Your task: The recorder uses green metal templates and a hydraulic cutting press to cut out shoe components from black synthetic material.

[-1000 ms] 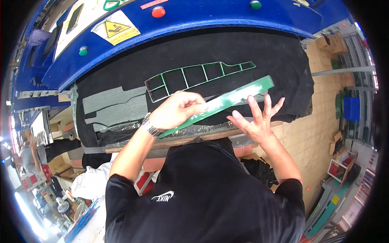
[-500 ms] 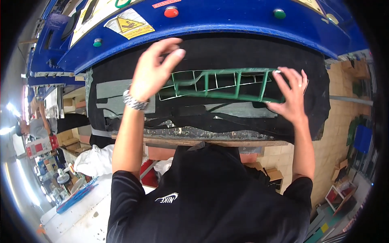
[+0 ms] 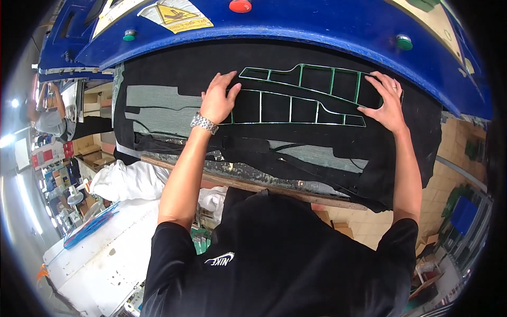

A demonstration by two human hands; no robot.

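Observation:
Two long, stepped cutting dies with green walls and crossbars lie side by side on a black sheet (image 3: 174, 66). My right hand (image 3: 388, 103) grips the right end of the far die (image 3: 331, 82), thumb on its near side and fingers on its far side. Over the left end of the near die (image 3: 290, 108) rests my left hand (image 3: 215, 99), its thumb and fingers apart, fingertips close to the far die's left tip. The palm hides that end of the near die. Grey-green strips (image 3: 153, 96) show through cut-out shapes to the left.
Beyond the sheet runs a blue machine beam (image 3: 306, 29) with a red button (image 3: 240, 6) and green buttons (image 3: 404, 42). A wooden edge (image 3: 253, 186) borders the near side. White sacking (image 3: 132, 179) lies at left, and another person (image 3: 50, 119) stands farther off.
The far die, blurred and overlapping the other one before, has moved away from me and now lies beyond it. My left hand has come down to the near die's left end.

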